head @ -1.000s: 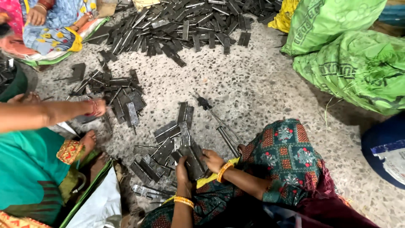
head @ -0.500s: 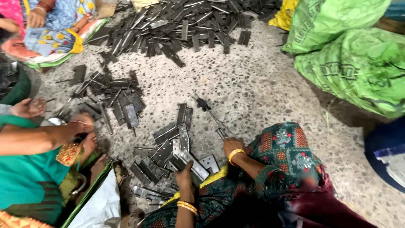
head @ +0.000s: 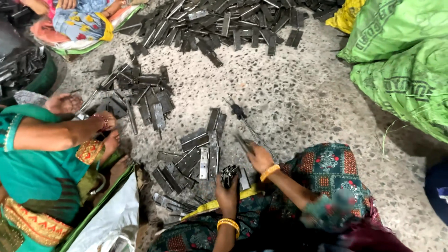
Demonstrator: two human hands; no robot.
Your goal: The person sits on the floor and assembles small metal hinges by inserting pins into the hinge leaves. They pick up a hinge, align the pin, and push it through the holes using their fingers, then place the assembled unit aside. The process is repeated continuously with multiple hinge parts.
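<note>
Upright stack of dark hinges (head: 228,175)

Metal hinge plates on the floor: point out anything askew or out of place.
Nothing looks damaged. The hinge plates lie strewn in loose, crisscross heaps across the speckled floor. The left hand grips a small stack; the right hand touches thin rods.

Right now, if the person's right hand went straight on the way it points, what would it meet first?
The right hand points up and left, at the thin metal rods it already touches. Beyond them lies the small pile of flat metal hinge plates, though depth is hard to judge.
</note>
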